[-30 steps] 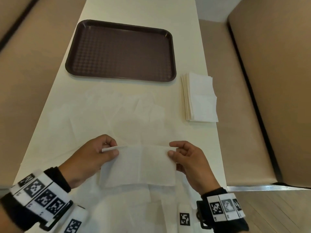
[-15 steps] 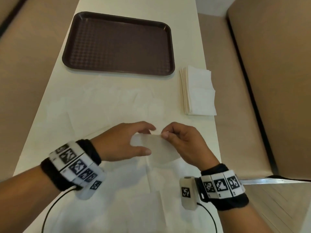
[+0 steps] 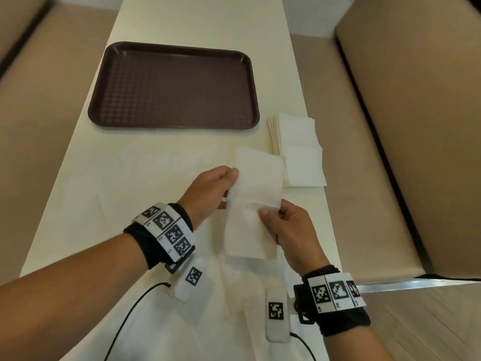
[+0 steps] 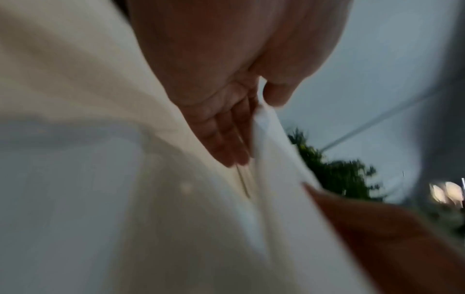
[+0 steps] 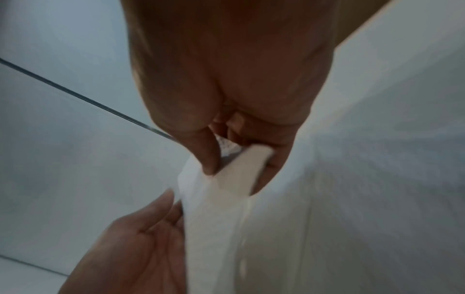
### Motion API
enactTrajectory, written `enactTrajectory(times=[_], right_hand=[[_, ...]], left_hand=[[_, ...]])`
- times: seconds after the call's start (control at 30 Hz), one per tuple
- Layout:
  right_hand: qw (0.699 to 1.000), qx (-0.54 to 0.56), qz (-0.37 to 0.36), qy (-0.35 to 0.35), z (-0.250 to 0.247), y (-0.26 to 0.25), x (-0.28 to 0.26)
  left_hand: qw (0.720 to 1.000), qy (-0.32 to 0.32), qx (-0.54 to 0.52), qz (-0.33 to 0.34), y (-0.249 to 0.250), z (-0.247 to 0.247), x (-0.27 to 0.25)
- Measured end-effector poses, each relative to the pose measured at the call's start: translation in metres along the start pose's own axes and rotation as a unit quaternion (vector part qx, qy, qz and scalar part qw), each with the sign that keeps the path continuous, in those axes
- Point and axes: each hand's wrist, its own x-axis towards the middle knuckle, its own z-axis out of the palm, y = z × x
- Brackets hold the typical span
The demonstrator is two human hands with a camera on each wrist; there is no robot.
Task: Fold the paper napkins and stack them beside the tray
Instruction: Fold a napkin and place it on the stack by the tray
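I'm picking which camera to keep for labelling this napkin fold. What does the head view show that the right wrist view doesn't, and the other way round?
Only the head view shows the brown tray, the stack of folded napkins off its right near corner, the table and both marked wristbands.

Only the right wrist view shows the right hand's grip close up: the thumb tip pressing on the napkin's edge, with fingers behind it.

Both show the napkin held between the right hand and the left hand, though the wrist view is blurred.
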Motion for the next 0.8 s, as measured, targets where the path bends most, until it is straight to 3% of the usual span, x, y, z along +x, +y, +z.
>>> enactTrajectory(times=[0.07,0.13,0.17,0.23,0.3,0.4,0.7,0.8], right_hand=[[0.999,-0.026,-0.001,0.035,-0.015,-0.001,0.003],[0.998,-0.036,0.002,0.051,-0.031,-0.004,0.001],[0.998,-0.033,0.004,0.057,-0.038,-0.006,0.0],[0.997,-0.023,0.009,0.07,-0.049,-0.01,-0.002],[0.997,-0.022,0.009,0.08,-0.056,-0.014,-0.002],[0.996,-0.032,0.002,0.081,-0.058,-0.018,0.003],[0.997,-0.076,-0.023,0.017,-0.028,-0.046,0.031],[1.0,-0.008,-0.015,-0.007,-0.012,-0.058,0.047]], left_hand=[[0.984,0.031,0.157,0.084,-0.003,-0.004,0.012],[0.906,0.024,0.389,0.164,-0.01,-0.01,0.027],[0.862,-0.002,0.478,0.165,-0.014,-0.012,0.034],[0.798,-0.06,0.591,0.101,-0.021,-0.011,0.044],[0.763,-0.097,0.638,0.04,-0.026,-0.01,0.048],[0.748,-0.114,0.653,0.026,-0.031,-0.014,0.043],[0.741,-0.134,0.658,0.031,-0.038,-0.038,0.023],[0.746,-0.139,0.651,0.026,-0.035,-0.037,0.022]])
